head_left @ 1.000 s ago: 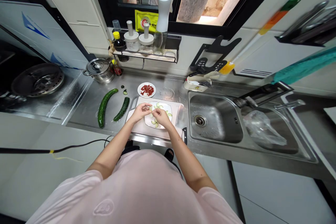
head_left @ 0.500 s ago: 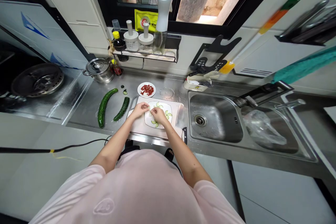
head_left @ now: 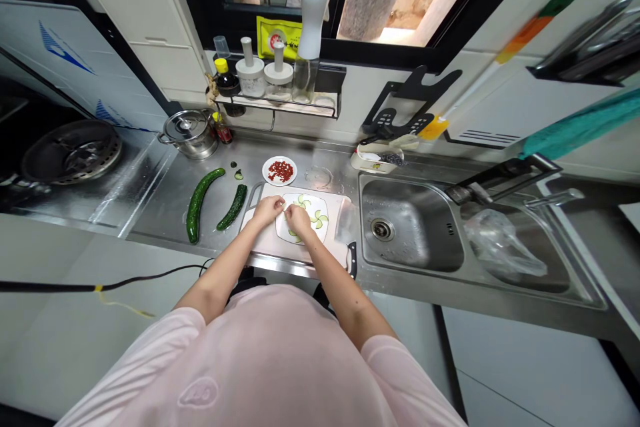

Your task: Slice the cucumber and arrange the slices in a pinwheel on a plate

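My left hand (head_left: 269, 209) is closed in a pinch at the left edge of a white plate (head_left: 321, 202). Just beside it, over the plate, my right hand (head_left: 299, 219) has its fingers pressed together too. Whatever lies between the fingertips of either hand is too small or hidden to name. Thin cucumber slices (head_left: 319, 219) lie on the plate in pinwheel shapes; some are covered by my right hand. Under the plate is a pale pink cutting board (head_left: 273, 245). A small white dish (head_left: 265, 175) behind the board holds red pieces (head_left: 281, 170).
A whole cucumber (head_left: 195, 207) and a shorter cut one (head_left: 232, 208) lie left of the board, near small cucumber ends (head_left: 239, 175). A black handle (head_left: 353, 259) sticks out at the board's right corner. The sink (head_left: 415, 233) is to the right, a lidded pot (head_left: 187, 133) back left.
My right hand has turned and shifted slightly, with its fingers drawn in more. My left hand stays nearly in place, still pinched. The pinwheel at the right shows more fully.
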{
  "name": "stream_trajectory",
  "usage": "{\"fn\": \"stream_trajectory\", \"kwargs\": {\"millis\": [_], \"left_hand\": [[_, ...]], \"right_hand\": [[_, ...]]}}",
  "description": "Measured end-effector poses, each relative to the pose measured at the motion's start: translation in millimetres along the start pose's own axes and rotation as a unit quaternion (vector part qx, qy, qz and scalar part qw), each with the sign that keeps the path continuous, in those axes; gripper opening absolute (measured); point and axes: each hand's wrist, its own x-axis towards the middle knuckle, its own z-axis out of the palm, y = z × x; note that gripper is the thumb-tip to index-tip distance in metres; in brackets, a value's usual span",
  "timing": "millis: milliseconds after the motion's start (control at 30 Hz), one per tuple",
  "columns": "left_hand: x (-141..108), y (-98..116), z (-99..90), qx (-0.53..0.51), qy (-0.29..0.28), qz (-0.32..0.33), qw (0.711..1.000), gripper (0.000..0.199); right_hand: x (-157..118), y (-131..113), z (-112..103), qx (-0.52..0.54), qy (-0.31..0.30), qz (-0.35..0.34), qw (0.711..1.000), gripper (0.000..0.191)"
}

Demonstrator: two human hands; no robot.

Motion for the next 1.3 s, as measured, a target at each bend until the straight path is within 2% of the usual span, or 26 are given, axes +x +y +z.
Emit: {"fn": "stream_trajectory", "kwargs": {"millis": [133,333,567,1300], "left_hand": [[-1,2,0.5,0.044,0.003,0.021,0.999,0.029],[-2,-2,2.5,0.072,-0.005,0.019,0.997,0.022],[-3,-8,5.4,0.061,0.0,0.02,0.998,0.022],[-2,-6,2.5,0.034,-0.009,0.015,0.999,0.024]], "right_hand": [[-4,-4,3,-0.023,0.01,0.02,0.999,0.025],[-9,-8,3,-0.022,0.01,0.027,0.999,0.023],[-10,-10,4,-0.025,0.018,0.028,0.999,0.024],[-8,-3,4,-0.037,-0.005,0.01,0.999,0.021]]}}
